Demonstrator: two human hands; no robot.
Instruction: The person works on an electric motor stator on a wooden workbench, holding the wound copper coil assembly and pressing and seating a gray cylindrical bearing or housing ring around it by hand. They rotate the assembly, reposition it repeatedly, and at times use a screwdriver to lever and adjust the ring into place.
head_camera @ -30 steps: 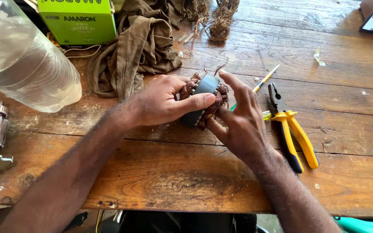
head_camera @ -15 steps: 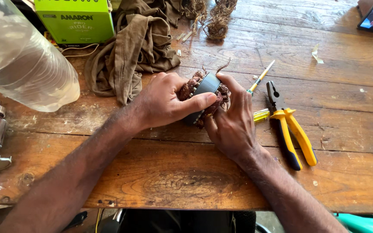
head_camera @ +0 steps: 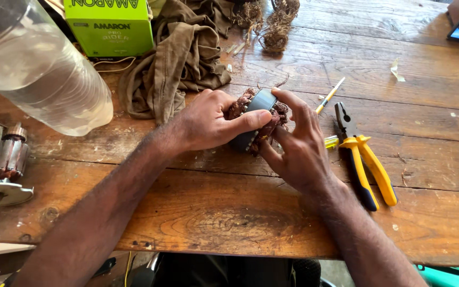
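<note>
1. While both hands meet near the middle of the wooden table [head_camera: 229,223], the motor stator [head_camera: 255,119], a grey ring wound with reddish copper coils, sits clasped between them.
2. Left hand [head_camera: 208,122]: curled shut around the stator from nine o'clock, thumb stretched across its grey face.
3. Right hand [head_camera: 301,151]: closed on the stator from four o'clock, forefinger hooked over its top edge.
4. At three o'clock of the hands lie yellow-handled pliers [head_camera: 365,159], and a thin yellow screwdriver [head_camera: 329,95] lies at two o'clock.
5. At eleven o'clock a brown cloth [head_camera: 181,58] is bunched beside a green box [head_camera: 110,26].
6. At ten o'clock a clear plastic bottle [head_camera: 33,64] lies on its side; at nine o'clock sits a motor armature [head_camera: 3,165].
7. At twelve o'clock lies a tangle of loose wire [head_camera: 274,24].
</note>
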